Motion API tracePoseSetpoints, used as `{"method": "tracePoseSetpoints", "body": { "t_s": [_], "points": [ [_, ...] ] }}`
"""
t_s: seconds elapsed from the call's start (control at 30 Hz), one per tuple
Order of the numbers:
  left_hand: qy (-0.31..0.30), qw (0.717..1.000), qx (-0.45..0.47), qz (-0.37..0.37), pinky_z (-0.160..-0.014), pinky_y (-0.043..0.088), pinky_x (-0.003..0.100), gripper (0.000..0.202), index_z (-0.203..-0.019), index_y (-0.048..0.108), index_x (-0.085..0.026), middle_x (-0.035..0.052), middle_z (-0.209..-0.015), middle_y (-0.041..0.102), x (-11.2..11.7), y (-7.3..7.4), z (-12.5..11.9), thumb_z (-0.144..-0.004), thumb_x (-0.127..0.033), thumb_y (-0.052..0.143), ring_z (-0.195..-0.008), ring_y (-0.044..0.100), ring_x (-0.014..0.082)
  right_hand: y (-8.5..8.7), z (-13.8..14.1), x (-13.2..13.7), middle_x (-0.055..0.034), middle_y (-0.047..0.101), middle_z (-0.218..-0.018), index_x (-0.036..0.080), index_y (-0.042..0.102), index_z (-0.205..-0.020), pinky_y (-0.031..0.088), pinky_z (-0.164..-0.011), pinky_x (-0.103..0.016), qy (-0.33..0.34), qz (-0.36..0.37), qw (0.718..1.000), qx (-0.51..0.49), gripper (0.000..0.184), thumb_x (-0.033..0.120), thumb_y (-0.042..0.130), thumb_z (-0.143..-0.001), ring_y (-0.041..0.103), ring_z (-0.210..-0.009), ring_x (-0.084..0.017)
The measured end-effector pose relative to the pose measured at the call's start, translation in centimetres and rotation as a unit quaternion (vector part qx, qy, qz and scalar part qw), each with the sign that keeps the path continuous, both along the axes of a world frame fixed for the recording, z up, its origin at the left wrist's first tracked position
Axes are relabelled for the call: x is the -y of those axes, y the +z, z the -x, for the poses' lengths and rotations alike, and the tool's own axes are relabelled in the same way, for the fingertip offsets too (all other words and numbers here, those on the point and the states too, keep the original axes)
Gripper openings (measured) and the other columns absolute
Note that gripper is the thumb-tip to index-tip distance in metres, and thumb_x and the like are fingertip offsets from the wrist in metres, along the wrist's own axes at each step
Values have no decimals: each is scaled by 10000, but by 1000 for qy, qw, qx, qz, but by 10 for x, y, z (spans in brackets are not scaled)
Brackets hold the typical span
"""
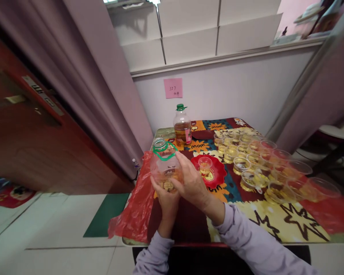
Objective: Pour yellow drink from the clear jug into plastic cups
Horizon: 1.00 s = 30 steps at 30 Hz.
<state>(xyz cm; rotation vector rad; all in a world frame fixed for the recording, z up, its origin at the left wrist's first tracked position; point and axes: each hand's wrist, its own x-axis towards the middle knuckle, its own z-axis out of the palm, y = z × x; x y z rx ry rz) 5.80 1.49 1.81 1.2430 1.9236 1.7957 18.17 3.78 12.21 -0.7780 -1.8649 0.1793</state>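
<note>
A clear plastic jug point(160, 168) with a green carry ring around its uncapped neck stands near the table's left side, some amber liquid low inside. My left hand point(166, 200) holds it low at the front. Against its right side my right hand point(193, 181) is wrapped, with the fingers partly behind the jug. Just right of my hands, a small clear cup point(205, 165) rests on a red scalloped plate point(218, 179). Behind stands a second jug point(182, 131), capped in green and partly filled with amber liquid.
Many clear cups of yellowish liquid point(248, 179) crowd the table's right side. Red plastic film point(137, 206) hangs over the left edge. A patterned cloth point(289, 223) covers the table, which meets a wall bearing a pink note point(173, 88). A brown door point(40, 126) stands left.
</note>
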Motion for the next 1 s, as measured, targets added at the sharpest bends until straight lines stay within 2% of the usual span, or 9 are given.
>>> {"method": "tracePoseSetpoints", "body": {
  "t_s": [0.1,0.3,0.47,0.57,0.67,0.73,0.83,0.9,1.0],
  "points": [
    [13,1000,1,15,-1072,513,527,1220,-1602,238,-170,249,-1419,618,-5,-4,4,-620,-388,928,-1309,643,383,-22,-24,6,-171,518,-1604,185,264,-1660,474,-1220,-473,-6,14,1000,4,777,217,624,-972,469,-1518,-276],
    [23,999,-15,17,-1082,507,520,1058,-1469,424,-180,158,-1306,654,-23,-4,20,-582,-451,933,-1238,662,351,-71,-86,3,-193,649,-1459,174,629,-1366,558,-1104,-507,-102,117,987,49,422,326,644,-972,634,-1355,-333],
    [20,999,-29,12,-1045,532,504,969,-1413,451,-177,131,-1256,650,-33,-8,27,-613,-481,905,-1158,681,318,-88,-120,4,-166,715,-1340,195,670,-1245,567,-1032,-479,-167,158,972,56,332,384,611,-978,687,-1245,-333],
    [20,999,-35,17,-1083,503,521,991,-1415,440,-179,144,-1301,615,-31,-15,28,-607,-507,911,-1224,642,337,-94,-128,12,-108,776,-1048,220,673,-1108,584,-841,-401,-181,228,954,67,251,420,599,-976,748,-977,-294],
    [22,999,-39,24,-1178,405,564,1114,-1471,388,-184,170,-1410,544,-29,-20,30,-560,-500,945,-1367,542,379,-103,-126,17,-22,698,-710,247,624,-881,513,-647,-334,-175,348,920,46,257,490,600,-963,686,-661,-230],
    [22,999,-38,28,-1212,357,580,1183,-1507,348,-188,185,-1464,502,-31,-20,31,-540,-488,960,-1416,497,393,-108,-122,15,1,646,-625,253,573,-806,485,-583,-316,-155,433,888,-18,332,551,585,-952,656,-573,-209],
    [13,999,-30,32,-1202,374,589,1233,-1540,296,-191,197,-1479,491,-36,-15,31,-541,-477,959,-1399,519,392,-113,-115,7,18,635,-602,259,523,-790,477,-486,-291,-103,552,811,-165,419,654,578,-916,653,-493,-192],
    [3,999,-21,31,-1180,408,583,1245,-1551,267,-184,208,-1484,483,-35,-12,31,-550,-469,949,-1380,537,388,-113,-114,2,17,657,-606,259,503,-771,492,-461,-280,-82,587,774,-222,476,712,612,-868,664,-481,-187],
    [0,1000,0,16,-1175,426,564,1167,-1531,292,-181,217,-1521,447,-16,-13,28,-586,-466,914,-1407,512,386,-111,-119,-1,4,681,-592,254,489,-731,510,-446,-275,-82,601,760,-233,536,756,663,-799,672,-469,-185]
  ]
}}
